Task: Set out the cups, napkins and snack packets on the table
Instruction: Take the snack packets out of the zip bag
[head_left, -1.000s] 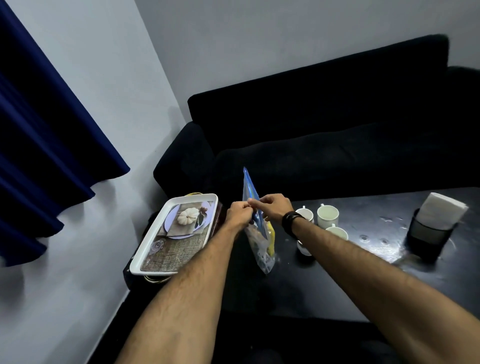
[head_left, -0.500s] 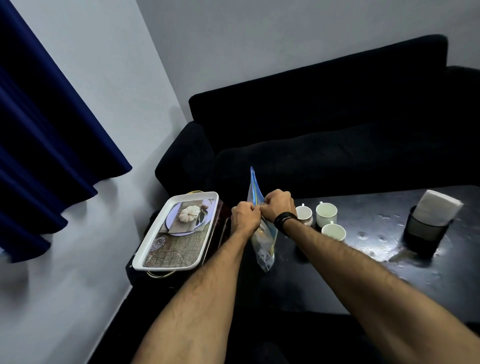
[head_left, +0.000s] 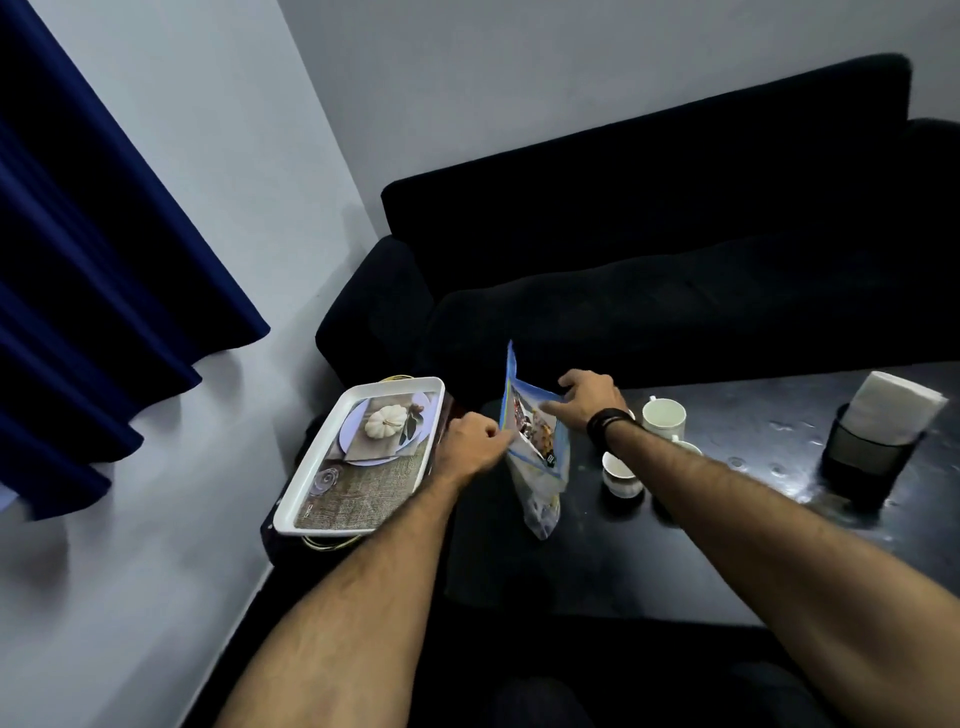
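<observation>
Snack packet (head_left: 535, 441) is pinched open by my fingers, left hand (head_left: 470, 447) and right hand (head_left: 589, 397); pulling harder could spill it across the desk (head_left: 727, 499).

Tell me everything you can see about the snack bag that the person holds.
The snack bag is a glossy plastic pouch with blue edges, a printed food picture on its upper part and a clear lower part showing its contents. It stands roughly upright, its bottom at the dark table near the left edge. The left hand pinches its left side; the right hand grips its top edge. One top corner sticks up.
</observation>
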